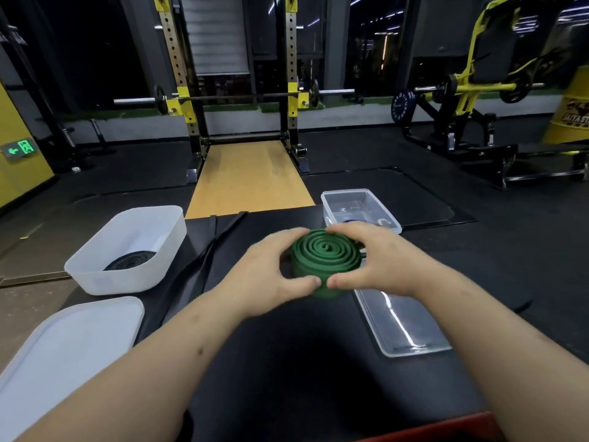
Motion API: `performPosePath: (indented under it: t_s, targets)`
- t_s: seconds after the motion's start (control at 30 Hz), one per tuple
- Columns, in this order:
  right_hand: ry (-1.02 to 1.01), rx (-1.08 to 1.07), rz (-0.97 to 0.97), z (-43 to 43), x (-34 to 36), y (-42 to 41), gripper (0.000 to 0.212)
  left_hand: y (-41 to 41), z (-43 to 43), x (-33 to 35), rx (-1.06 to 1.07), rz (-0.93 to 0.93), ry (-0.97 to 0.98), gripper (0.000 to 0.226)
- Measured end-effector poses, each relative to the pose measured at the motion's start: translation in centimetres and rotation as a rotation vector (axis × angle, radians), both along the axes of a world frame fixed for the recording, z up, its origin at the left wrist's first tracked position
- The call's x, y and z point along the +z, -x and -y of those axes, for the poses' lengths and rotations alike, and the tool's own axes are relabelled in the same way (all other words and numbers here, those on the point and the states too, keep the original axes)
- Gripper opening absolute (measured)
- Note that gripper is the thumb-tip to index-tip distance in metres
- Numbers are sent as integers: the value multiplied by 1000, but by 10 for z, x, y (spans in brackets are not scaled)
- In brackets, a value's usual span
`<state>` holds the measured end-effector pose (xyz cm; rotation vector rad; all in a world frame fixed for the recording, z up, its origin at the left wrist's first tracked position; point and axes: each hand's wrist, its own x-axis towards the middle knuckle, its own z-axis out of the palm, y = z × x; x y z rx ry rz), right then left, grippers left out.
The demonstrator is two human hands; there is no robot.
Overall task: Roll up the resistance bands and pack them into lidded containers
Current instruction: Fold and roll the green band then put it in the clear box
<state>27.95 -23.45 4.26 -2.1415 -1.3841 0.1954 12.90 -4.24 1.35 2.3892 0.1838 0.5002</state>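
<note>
Currently both hands grip the green band coil, which is wound into a flat spiral with its face turned up toward the camera. The left hand wraps the coil's left side, fingers curled over the far rim and thumb pressed on the near edge. The right hand mirrors it on the right side, fingers curled over the far rim and thumb on the near edge, and the two thumb tips sit just apart. The coil is over the black tabletop; cannot tell whether its underside touches the top or is held just above it. To the left of the coil stands a white tub, open, with a black rolled band lying flat on its floor. The white lid lies left of the coil and nearer the camera, just in front of the tub. Between the tub and the coil a loose black band lies stretched across the tabletop, unrolled. Just behind the coil on the right stands a clear tub, open; something dark blue shows low inside it, mostly hidden by the right hand's fingers. The clear lid lies flat to the right of the coil and nearer the camera, below the right wrist. Well behind the coil a wooden floor strip runs to a yellow-and-black rack carrying a barbell.
</note>
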Motion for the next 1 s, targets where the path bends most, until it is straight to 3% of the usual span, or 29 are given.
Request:
performPosePath:
  t_s: [0.1,0.2,0.3,0.37,0.47,0.57,0.67,0.77,1.0]
  targets:
    - [-7,-60,36,-13,26,-46,92,-51,-10,20,-11,47,8,74]
    - [117,-96,68,-27,38,-94,102,-100,-19,21,-13,51,6,70]
    - [193,-94,19,-34,39,-122,89,-135,-24,12,-20,47,13,67]
    - [159,-105,-19,-38,30,-142,77,-157,-28,6,-21,26,9,67]
    - [81,-192,-29,-43,11,-170,77,-182,-30,-7,64,7,30,76]
    - [2,-298,-5,-47,-8,-190,85,-195,-24,-20,129,9,-56,62]
    - [-40,-376,57,-50,-26,-202,87,-200,-22,-37,12,-45,-233,33]
    - [-73,-422,62,-52,-40,-204,86,-202,-26,-50,-69,-123,-301,29]
    - [-97,-469,71,-69,-59,-180,87,-187,-41,-43,-7,-103,-371,26]
